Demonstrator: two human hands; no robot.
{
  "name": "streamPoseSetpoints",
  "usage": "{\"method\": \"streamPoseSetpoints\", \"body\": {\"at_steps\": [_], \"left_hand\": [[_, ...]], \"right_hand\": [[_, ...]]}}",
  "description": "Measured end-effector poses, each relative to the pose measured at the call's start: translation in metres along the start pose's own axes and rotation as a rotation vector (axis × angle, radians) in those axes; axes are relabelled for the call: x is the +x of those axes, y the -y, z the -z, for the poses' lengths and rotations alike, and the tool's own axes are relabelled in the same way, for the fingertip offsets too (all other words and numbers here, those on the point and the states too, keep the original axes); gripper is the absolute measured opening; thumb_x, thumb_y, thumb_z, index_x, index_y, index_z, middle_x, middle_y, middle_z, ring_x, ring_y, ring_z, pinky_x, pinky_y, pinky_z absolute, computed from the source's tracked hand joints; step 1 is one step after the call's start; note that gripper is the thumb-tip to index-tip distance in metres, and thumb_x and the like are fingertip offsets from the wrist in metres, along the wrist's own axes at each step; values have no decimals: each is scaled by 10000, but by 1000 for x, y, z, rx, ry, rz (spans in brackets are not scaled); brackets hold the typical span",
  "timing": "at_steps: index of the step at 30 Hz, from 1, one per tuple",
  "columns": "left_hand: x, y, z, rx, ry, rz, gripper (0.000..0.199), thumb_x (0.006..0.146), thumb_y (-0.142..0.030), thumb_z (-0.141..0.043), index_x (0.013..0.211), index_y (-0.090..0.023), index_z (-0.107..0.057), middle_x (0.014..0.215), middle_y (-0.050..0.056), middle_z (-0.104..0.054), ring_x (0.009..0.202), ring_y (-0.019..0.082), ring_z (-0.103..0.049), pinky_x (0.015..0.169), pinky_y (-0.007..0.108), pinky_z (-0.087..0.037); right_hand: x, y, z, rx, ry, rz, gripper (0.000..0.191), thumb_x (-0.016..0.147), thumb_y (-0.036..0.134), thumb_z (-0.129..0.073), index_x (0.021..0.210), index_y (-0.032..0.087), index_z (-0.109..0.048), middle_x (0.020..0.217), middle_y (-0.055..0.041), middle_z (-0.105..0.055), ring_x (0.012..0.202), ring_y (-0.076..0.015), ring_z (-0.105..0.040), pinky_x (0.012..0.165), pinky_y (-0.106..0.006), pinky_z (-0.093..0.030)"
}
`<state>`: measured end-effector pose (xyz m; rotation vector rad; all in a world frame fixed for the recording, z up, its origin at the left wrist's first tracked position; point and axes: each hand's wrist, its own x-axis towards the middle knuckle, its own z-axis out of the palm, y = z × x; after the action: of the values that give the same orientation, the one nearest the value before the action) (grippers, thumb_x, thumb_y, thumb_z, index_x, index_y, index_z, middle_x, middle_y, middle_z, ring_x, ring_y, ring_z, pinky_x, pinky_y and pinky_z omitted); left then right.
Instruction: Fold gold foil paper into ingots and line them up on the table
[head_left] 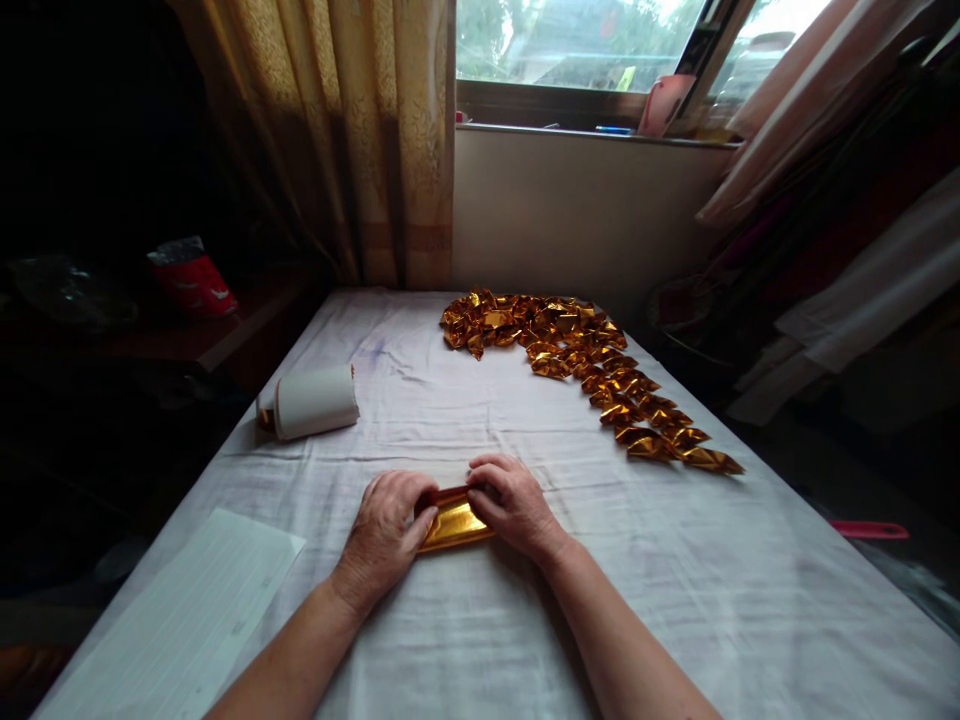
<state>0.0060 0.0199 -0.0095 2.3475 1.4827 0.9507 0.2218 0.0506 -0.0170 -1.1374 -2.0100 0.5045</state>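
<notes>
A small strip of shiny gold foil paper [456, 522], folded along its length, lies low over the cloth between my two hands. My left hand [386, 525] pinches its left end, thumb in front and fingers behind. The right end is gripped by my right hand [514, 502], with the fingers curled over the far edge. Beyond my hands, at the back and right, many folded gold foil pieces [570, 335] lie in a heap that trails into rows toward the right edge.
A white cloth [420, 640] covers the table. On its left stand a roll of white-backed sheet [316, 402] lying on its side and a pale lined paper [187, 610]. Behind are a gold curtain [360, 130] and a window sill with a pink cup [666, 104]. Clothes [862, 290] hang at right.
</notes>
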Motion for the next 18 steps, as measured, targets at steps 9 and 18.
{"method": "streamPoseSetpoints", "body": {"at_steps": [9,18], "left_hand": [[4,3,2,-117,-42,280,204,858,-411,-588,905,-233,-673,852,15,-701,780,187,-634,821,338,-515],[1,6,1,-314,-116,419,213,819,-345,-628,979,-219,-693,911,22,-714,756,159,-662,704,268,-545]], "right_hand": [[2,5,7,92,51,-136,73,801,173,-604,786,226,-652,816,-2,-701,773,-153,-638,751,-272,-488],[-1,13,8,178,69,-194,110,844,286,-579,796,219,-651,695,5,-653,645,-139,-597,613,-242,-456]]}}
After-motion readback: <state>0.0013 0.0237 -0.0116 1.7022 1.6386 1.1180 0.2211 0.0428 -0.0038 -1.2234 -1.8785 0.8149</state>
